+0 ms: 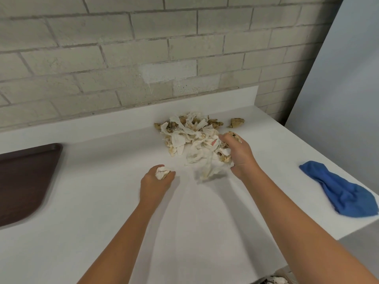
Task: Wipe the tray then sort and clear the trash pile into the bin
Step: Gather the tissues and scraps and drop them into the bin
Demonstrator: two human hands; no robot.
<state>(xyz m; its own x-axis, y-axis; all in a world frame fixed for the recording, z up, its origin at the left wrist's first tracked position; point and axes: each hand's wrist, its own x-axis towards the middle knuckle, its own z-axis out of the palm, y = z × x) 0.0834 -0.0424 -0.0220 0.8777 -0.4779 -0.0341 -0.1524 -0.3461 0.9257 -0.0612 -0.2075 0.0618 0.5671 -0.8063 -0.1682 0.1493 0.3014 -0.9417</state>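
— Where's the trash pile (190, 136)?
— On the white surface (102, 201). The right hand (239, 154) is at its near right edge, grip curled round crumpled paper (207, 169).
— The left hand (156, 180)?
— Just left of the pile, grip closed on a white wad (162, 173) (tray (26, 181) well left of the pile, blue cloth (338, 189) well right).

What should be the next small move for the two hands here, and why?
Probably carry both handfuls back to what looks like the bin, just visible at the near edge. The left hand holds a crumpled white wad, and the right hand grips papers at the trash pile, so both look full.
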